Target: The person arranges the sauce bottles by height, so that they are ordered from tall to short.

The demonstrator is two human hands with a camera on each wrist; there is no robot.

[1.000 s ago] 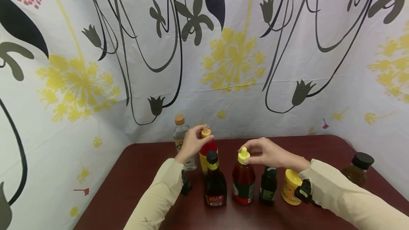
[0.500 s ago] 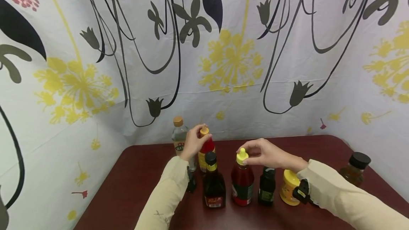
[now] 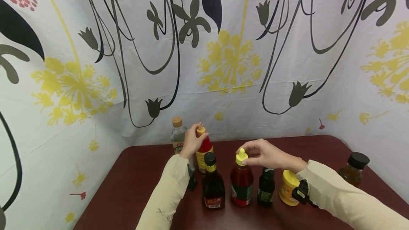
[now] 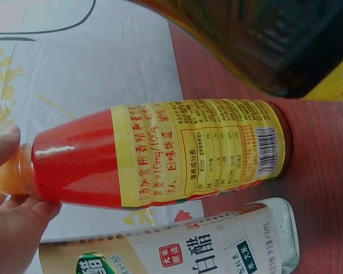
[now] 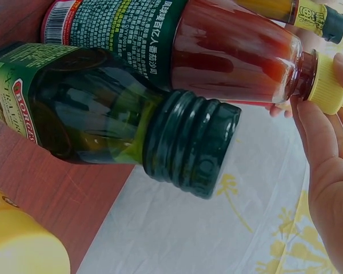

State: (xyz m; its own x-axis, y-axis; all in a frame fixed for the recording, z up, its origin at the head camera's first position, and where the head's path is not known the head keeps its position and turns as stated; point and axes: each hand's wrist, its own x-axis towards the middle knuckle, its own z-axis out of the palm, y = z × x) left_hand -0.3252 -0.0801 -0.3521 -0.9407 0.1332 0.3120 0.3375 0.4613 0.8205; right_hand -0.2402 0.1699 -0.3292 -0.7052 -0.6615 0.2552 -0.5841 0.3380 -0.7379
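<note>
My left hand (image 3: 190, 142) pinches the orange cap (image 4: 11, 174) of a red sauce bottle (image 3: 205, 147) with a yellow label, at the back of the table. A clear white vinegar bottle (image 3: 177, 135) stands close on its left, partly hidden by that hand. Further right, my right hand (image 3: 266, 153) holds the yellow nozzle cap (image 3: 241, 156) of a ketchup bottle (image 3: 241, 179) between thumb and fingers. The ketchup bottle stands upright on the table. In front of the red bottle is a dark sauce bottle (image 3: 213, 187) with a black cap.
Right of the ketchup stands a small green olive oil bottle (image 3: 266, 189), then a yellow tub (image 3: 289, 187) beneath my right forearm. A black-lidded jar (image 3: 354, 169) is at the far right of the dark red table (image 3: 127, 184). A patterned cloth (image 3: 230, 116) hangs behind.
My left hand and the red sauce bottle have shifted slightly left, nearer the vinegar bottle. My right hand keeps its hold on the ketchup cap. The head view has turned a little.
</note>
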